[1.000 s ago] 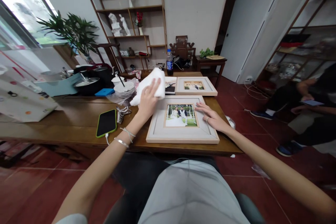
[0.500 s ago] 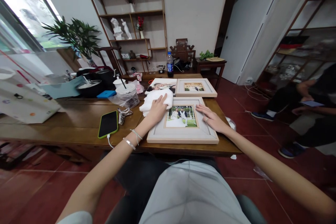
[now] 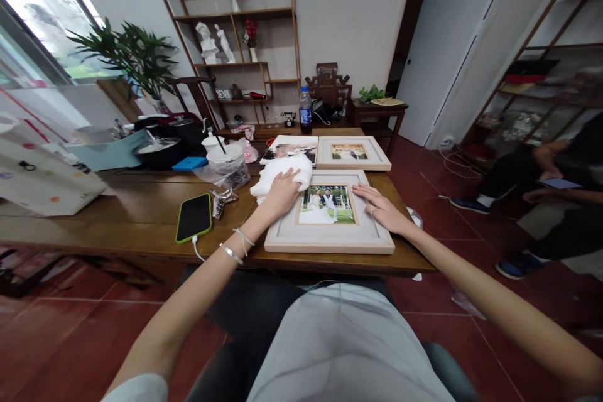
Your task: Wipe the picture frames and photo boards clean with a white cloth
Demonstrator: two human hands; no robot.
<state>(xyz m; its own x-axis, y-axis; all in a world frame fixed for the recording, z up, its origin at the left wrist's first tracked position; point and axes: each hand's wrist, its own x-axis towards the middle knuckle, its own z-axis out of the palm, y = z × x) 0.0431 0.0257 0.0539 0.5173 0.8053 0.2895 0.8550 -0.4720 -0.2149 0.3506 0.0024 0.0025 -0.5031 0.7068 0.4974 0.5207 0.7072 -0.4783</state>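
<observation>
A picture frame with pale wood edges and a wide light mat lies flat on the table before me. Its centre holds a photo of two people outdoors. My left hand presses a folded white towel onto the frame's upper left part, fingers over the cloth. On the right side of the frame rests my right hand, fingers stretched out flat and holding nothing. Just behind lie a second framed photo and a large loose print, the print partly hidden by the towel.
Left on the wooden table are a phone on a cable, a lidded cup in plastic, a blue box and a white bag. A bottle stands behind. At right sits another person.
The view has tilted slightly, so the table items sit a little higher in the picture. Both hands stay at nearly the same places on the towel and frame.
</observation>
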